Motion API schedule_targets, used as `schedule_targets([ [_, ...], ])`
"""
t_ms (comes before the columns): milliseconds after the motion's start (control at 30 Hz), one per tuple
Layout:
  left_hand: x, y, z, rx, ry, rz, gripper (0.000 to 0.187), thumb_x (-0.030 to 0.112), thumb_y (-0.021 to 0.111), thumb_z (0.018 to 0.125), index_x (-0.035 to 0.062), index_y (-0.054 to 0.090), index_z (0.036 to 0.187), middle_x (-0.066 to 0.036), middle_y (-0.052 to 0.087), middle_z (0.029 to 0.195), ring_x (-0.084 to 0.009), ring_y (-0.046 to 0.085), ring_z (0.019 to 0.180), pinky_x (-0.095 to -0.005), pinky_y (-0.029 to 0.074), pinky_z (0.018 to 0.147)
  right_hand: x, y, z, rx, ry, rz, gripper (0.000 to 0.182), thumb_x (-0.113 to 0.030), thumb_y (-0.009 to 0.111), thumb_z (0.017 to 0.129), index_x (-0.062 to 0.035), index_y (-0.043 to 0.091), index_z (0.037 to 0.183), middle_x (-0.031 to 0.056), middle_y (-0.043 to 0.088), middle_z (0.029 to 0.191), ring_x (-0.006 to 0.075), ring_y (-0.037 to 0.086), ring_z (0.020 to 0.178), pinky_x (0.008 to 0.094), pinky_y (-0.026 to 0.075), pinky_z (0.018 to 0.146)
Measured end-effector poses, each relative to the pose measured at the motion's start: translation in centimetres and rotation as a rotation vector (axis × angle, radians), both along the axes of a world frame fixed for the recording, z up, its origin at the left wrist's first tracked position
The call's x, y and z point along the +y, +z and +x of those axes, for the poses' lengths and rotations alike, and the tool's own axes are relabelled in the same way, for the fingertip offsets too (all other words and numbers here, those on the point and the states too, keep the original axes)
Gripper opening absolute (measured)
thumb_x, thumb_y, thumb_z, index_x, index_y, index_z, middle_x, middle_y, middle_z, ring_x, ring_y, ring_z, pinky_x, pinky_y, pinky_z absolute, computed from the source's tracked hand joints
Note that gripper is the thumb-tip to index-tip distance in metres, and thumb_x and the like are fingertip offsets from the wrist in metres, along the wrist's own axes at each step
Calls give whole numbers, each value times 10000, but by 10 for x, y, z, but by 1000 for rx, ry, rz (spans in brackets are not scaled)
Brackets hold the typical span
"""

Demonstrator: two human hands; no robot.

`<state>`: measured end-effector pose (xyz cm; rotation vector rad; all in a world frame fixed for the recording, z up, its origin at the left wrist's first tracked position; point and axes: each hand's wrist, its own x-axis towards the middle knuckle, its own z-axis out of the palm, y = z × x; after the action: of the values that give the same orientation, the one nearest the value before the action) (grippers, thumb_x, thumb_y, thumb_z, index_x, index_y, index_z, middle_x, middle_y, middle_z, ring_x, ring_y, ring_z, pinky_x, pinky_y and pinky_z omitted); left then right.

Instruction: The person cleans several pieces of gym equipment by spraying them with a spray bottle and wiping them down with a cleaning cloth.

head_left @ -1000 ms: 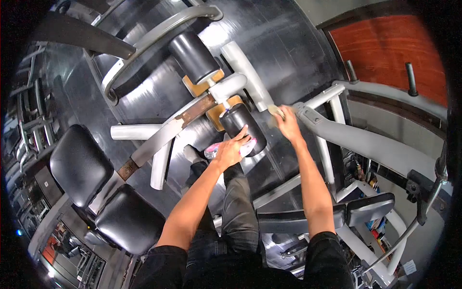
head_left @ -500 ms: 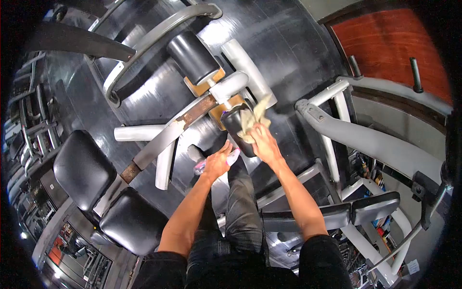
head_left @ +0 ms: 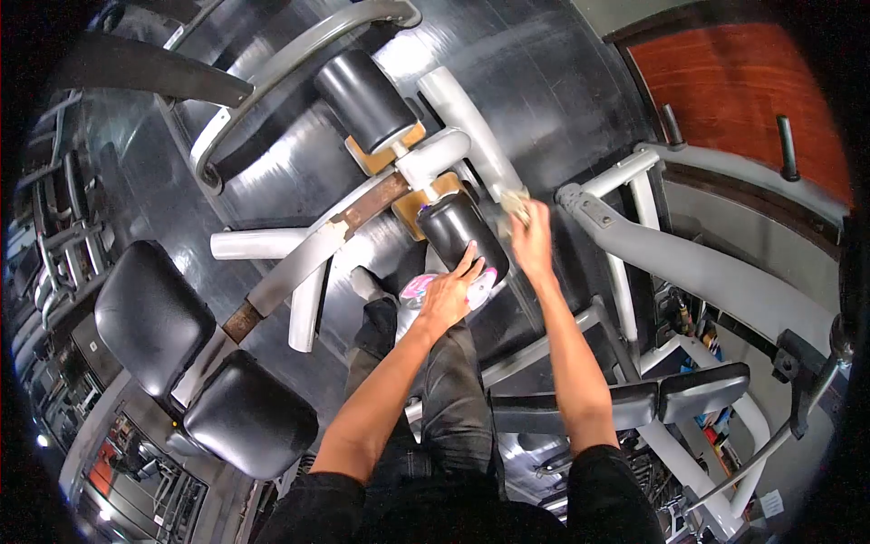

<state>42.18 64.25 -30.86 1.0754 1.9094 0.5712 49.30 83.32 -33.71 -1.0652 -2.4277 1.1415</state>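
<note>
A clear bottle with pink markings (head_left: 417,288) is held in my left hand (head_left: 446,297), whose fingers reach onto the lower end of a black foam roller (head_left: 460,231). Bunched up in my right hand (head_left: 533,238) is a pale cloth (head_left: 515,205), just right of that roller and over the end of a grey metal foot tube (head_left: 471,127). A second black roller (head_left: 366,100) sits on the far side of the machine's grey joint. Wooden blocks (head_left: 410,210) lie beneath the rollers.
A black padded seat (head_left: 249,415) and backrest (head_left: 152,317) stand at the left. A black bench pad (head_left: 616,406) crosses the lower right. Curved grey frames (head_left: 698,258) fill the right side, near a reddish-brown panel (head_left: 734,100). Black flooring (head_left: 553,63) runs underneath.
My right hand and the cloth have moved off the near roller to the right. My left hand has moved right with the bottle, and its fingers now touch the roller.
</note>
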Motion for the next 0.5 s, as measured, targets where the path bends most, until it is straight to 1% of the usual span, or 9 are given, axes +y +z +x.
schedule_targets([
  [100, -4, 9, -7, 14, -28, -39, 665, 103, 680, 726, 142, 497, 1364, -51, 201, 1569, -357, 659, 889, -412, 548, 771, -10, -3, -61, 155, 82, 2, 287, -4, 587, 826, -36, 576, 1111, 201, 509, 1173, 380, 516, 1108, 420, 425, 957],
  [167, -12, 9, -6, 29, -50, -94, 744, 69, 672, 710, 216, 451, 1405, -24, 193, 1574, -375, 660, 869, -398, 552, 774, -22, -1, -69, 39, 187, -56, 303, -2, 592, 810, -72, 596, 1105, 180, 504, 1185, 380, 516, 1098, 431, 439, 948],
  [200, -16, 11, -8, 30, -52, -95, 744, 69, 672, 710, 216, 451, 1405, -24, 193, 1574, -375, 660, 869, -398, 552, 774, -27, -6, -67, -30, 266, -62, 312, 0, 593, 807, -85, 597, 1107, 172, 502, 1190, 379, 514, 1097, 436, 443, 946],
  [267, -22, 15, -12, 93, -125, -168, 744, 60, 668, 705, 217, 458, 1402, -20, 189, 1576, -372, 662, 860, -396, 553, 778, -39, -2, -52, -12, 254, -91, 321, 7, 603, 785, -85, 597, 1093, 155, 499, 1200, 376, 500, 1115, 444, 451, 939],
  [333, -33, 11, -15, 60, -130, -208, 743, 70, 669, 707, 228, 457, 1401, -23, 202, 1572, -376, 662, 886, -408, 547, 798, -43, 16, -35, -66, 365, -29, 339, 30, 603, 750, -84, 596, 1069, 147, 500, 1203, 374, 508, 1111, 441, 466, 925],
  [400, -52, -8, -9, 68, -64, -182, 732, 82, 666, 700, 199, 465, 1394, -36, 205, 1572, -304, 670, 922, -398, 547, 795, -58, 29, -6, -163, 436, -43, 359, 53, 598, 716, -85, 596, 1048, 146, 500, 1207, 372, 514, 1118, 439, 483, 911],
  [433, -59, -20, -6, 8, 15, -263, 698, 79, 642, 725, 176, 461, 1393, -54, 244, 1558, -322, 654, 992, -403, 533, 841, -64, 33, 9, -229, 486, 7, 349, 51, 599, 706, -86, 599, 1027, 149, 498, 1217, 372, 518, 1129, 437, 494, 903],
  [467, -68, -33, -5, 8, 16, -260, 698, 79, 642, 725, 176, 461, 1393, -54, 244, 1558, -322, 654, 992, -403, 533, 841, -69, 32, 29, -234, 470, 40, 349, 41, 598, 711, -85, 593, 1036, 151, 500, 1217, 371, 517, 1135, 437, 494, 901],
  [500, -80, -46, -5, 6, -1, -136, 690, 89, 638, 736, 171, 455, 1397, -62, 272, 1546, -324, 650, 1006, -406, 529, 852, -72, 32, 48, -238, 457, 69, 350, 31, 598, 715, -85, 588, 1045, 152, 502, 1217, 370, 516, 1141, 437, 494, 900],
])
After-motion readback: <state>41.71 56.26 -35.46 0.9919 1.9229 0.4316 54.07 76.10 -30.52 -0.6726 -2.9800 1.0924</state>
